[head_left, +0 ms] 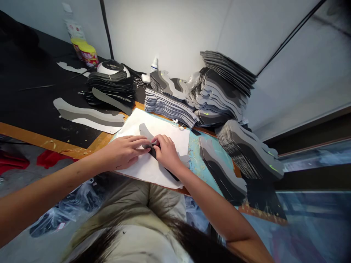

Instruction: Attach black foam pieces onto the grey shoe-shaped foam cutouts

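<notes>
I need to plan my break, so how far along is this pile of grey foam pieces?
Hard to say exactly. Several tall stacks of layered grey pieces at the back of the table look assembled. In hand: the left hand and right hand press a dark strip onto a grey piece on the white sheet. A stack of dark strips and more layered pieces sit nearby, so plenty probably remains.

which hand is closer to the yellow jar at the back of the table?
Left. The left hand lies on the white sheet, on the side toward the yellow jar, which stands far back-left. The right hand is beside it, farther from the jar. Neither touches it.
</notes>
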`<state>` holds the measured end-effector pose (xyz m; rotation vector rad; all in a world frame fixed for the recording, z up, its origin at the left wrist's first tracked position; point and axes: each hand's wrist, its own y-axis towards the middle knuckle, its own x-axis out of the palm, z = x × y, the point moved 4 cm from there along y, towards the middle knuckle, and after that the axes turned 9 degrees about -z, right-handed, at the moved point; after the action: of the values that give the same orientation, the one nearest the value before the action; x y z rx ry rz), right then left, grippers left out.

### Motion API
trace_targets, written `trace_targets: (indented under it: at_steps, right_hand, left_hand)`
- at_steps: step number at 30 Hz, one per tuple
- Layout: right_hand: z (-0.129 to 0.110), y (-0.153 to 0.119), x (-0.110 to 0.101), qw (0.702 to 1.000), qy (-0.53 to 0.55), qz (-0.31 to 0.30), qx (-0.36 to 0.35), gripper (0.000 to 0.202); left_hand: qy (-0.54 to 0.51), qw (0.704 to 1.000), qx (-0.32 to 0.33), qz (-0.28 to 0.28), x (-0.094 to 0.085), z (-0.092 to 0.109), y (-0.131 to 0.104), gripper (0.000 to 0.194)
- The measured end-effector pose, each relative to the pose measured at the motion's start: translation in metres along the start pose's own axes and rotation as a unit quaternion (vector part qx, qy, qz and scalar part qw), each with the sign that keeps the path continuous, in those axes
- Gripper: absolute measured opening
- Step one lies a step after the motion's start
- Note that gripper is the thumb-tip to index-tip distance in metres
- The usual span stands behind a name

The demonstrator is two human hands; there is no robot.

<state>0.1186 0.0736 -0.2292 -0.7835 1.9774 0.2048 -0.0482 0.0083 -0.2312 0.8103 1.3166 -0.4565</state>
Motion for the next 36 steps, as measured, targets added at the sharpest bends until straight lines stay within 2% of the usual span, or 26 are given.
trace_targets:
  at_steps: [2,3,6,8,10,13,15,18,20,23,27,30,36]
  right_hand:
    - [0.001,0.000,-0.003,1.000,-0.013,-0.022,0.000,0.027]
    - [0.001,-0.002,-0.005,0.999,-0.018,-0.035,-0.013,0.030]
    - [0.002,-0.017,-0.013,0.995,-0.048,-0.057,-0.072,0.063]
    - [0.005,-0.030,-0.016,0.992,-0.090,-0.043,-0.076,0.080]
    - [0.008,-0.039,-0.018,0.990,-0.131,-0.028,-0.054,0.074]
    - [0.008,-0.047,-0.028,0.988,-0.148,-0.025,-0.022,0.049]
    - [0.005,-0.052,-0.046,0.992,-0.121,-0.018,-0.011,0.036]
    - [-0.002,-0.065,-0.081,0.999,-0.042,0.000,-0.032,0.030]
    - [-0.006,-0.076,-0.102,0.999,-0.002,-0.003,-0.050,0.028]
    - [-0.010,-0.088,-0.122,0.998,0.012,0.002,-0.060,0.026]
    - [-0.014,-0.098,-0.128,0.996,-0.003,0.028,-0.083,0.025]
    - [-0.017,-0.102,-0.124,0.994,-0.021,0.047,-0.101,0.025]
    - [-0.018,-0.110,-0.119,0.987,-0.076,0.084,-0.111,0.024]
  left_hand:
    - [-0.063,0.998,0.016,0.004,-0.005,-0.011,0.011,0.027]
    - [-0.099,0.995,0.024,-0.002,-0.006,-0.018,0.017,0.030]
    - [-0.164,0.984,0.059,-0.025,-0.006,-0.034,0.030,0.038]
    - [-0.144,0.985,0.087,-0.025,-0.005,-0.039,0.037,0.033]
    - [-0.091,0.989,0.115,-0.003,-0.007,-0.038,0.041,0.030]
    - [-0.011,0.989,0.135,0.052,-0.017,-0.029,0.047,0.030]
    - [0.003,0.989,0.107,0.101,-0.031,-0.022,0.051,0.031]
    - [-0.072,0.984,-0.010,0.161,-0.057,-0.016,0.056,0.048]
    - [-0.185,0.970,-0.087,0.132,-0.070,-0.013,0.059,0.050]
    - [-0.323,0.934,-0.141,0.049,-0.082,-0.003,0.064,0.050]
    - [-0.368,0.914,-0.167,0.043,-0.096,0.007,0.065,0.051]
    - [-0.369,0.911,-0.176,0.054,-0.096,0.009,0.063,0.053]
    - [-0.286,0.935,-0.202,0.062,-0.094,0.007,0.058,0.047]
